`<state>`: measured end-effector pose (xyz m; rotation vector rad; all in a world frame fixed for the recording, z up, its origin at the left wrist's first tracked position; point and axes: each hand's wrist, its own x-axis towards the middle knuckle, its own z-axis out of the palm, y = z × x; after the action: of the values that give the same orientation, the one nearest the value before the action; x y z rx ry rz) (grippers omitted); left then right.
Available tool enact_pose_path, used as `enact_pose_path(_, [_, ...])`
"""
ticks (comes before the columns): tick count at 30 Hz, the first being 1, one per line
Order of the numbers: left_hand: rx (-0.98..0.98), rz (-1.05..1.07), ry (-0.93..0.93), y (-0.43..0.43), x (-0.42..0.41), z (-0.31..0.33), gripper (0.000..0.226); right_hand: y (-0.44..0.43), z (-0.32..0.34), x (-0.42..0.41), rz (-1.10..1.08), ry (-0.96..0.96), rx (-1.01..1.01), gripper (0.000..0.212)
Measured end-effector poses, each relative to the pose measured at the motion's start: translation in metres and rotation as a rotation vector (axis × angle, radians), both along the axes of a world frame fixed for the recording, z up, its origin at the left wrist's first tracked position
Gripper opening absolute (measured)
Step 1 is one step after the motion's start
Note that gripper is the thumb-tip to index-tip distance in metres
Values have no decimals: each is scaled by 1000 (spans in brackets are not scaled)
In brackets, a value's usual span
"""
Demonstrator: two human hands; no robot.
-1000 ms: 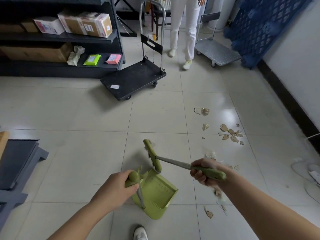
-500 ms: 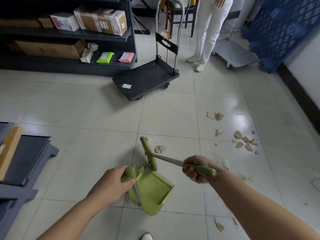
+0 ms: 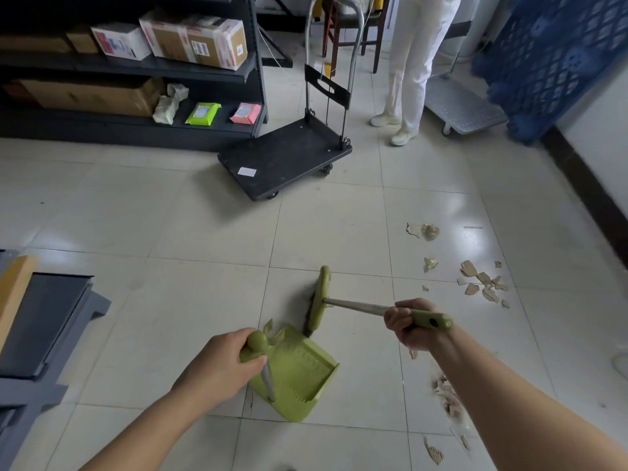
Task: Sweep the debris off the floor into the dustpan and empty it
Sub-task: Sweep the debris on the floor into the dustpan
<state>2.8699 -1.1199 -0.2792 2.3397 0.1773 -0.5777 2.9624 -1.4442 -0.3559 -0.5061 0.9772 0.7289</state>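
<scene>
**dustbunny_42:** What's laid out here, biggest stuff first?

**tilewatcher:** A pale tiled floor (image 3: pixel 170 215) is spread across pretty much the whole view. A dark shelving unit (image 3: pixel 102 68) stacked with cardboard boxes (image 3: pixel 200 39) is set at the far left. A blue plastic pallet (image 3: pixel 550 52) is stood up by the wall at the far right. A black platform cart (image 3: pixel 285 158) is parked between them, and a person in white trousers (image 3: pixel 418 62) is seen standing just behind it.

**dustbunny_42:** And the sweeping gear?

**tilewatcher:** A green dustpan (image 3: pixel 299 372) is set on the floor near the bottom centre. The knob on its upright handle is gripped by the left hand (image 3: pixel 221 365), fingers curled round it. The broom (image 3: pixel 356 305) is held low and nearly level by the right hand (image 3: pixel 409 322), fingers wrapped round the green grip. The broom head (image 3: pixel 321 299) is placed right at the dustpan's far corner.

**dustbunny_42:** Debris?

**tilewatcher:** Mostly still on the tiles, tbh. Cardboard scraps (image 3: pixel 482 282) are scattered well to the right of the broom head. More bits (image 3: pixel 448 399) are lying just beside the right forearm. One small scrap (image 3: pixel 272 331) is seen at the pan's far left edge.
</scene>
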Motion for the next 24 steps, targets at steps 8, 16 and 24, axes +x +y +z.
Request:
enact_pose_path(8, [-41,-41,-13,-6,21,5,5,-66,8,-28,-74,59,-47,38])
enact_pose_path(16, [-62,-111,-27,-18,39,14,7,-109,29,-60,185,49,-264,20])
enact_pose_path(24, [-47,-158,0,-22,50,13,7,-139,23,-76,1325,263,-1223,32])
